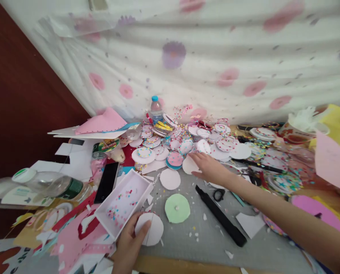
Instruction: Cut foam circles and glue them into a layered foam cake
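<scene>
My left hand (128, 243) is at the near edge of the table, its fingers closed on a white paper disc (151, 230), thumb on top. My right hand (208, 165) reaches forward with fingers stretched out flat, its fingertips resting on a white paper disc (188, 165) at the front of a heap of decorated discs (187, 142). Another white disc (170, 179) and a light green disc (177, 208) lie loose between the two hands. A white shallow box (124, 203) holding coloured confetti sits just beside my left hand.
A black glue gun (221, 217) and small scissors (219, 195) lie right of the green disc. A black phone (107, 182), plastic bottles (44, 186) and paper scraps crowd the left. A water bottle (156, 109) stands at the back. A flowered curtain hangs behind.
</scene>
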{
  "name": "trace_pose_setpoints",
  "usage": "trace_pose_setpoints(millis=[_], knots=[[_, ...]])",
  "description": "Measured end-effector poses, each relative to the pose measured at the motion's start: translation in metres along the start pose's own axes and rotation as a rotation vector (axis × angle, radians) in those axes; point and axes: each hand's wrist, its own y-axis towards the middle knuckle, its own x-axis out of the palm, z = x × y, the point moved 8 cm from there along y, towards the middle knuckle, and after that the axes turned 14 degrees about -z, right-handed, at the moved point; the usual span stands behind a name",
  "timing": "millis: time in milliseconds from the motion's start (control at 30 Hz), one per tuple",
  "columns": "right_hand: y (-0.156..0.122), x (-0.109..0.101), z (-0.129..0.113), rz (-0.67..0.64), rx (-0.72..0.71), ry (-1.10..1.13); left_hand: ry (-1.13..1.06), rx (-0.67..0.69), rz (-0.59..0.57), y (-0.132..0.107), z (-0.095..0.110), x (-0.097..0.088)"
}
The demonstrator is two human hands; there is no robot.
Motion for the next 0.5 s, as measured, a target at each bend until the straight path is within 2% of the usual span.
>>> trace_pose_setpoints(millis=[100,267,367,500], knots=[[0.007,0.012,-0.01,-0.03,0.029,-0.012,-0.006,0.02,0.027,0.0,-0.001,-0.001],[-0.014,-0.005,-0.01,-0.032,-0.019,0.049,-0.011,0.019,0.015,0.003,-0.006,0.0],[-0.029,-0.02,0.01,0.018,-0.019,0.14,0.03,0.02,-0.013,0.007,-0.005,0.0],[-0.032,-0.044,0.055,0.147,0.045,0.27,0.049,-0.007,-0.086,0.012,-0.008,0.002]])
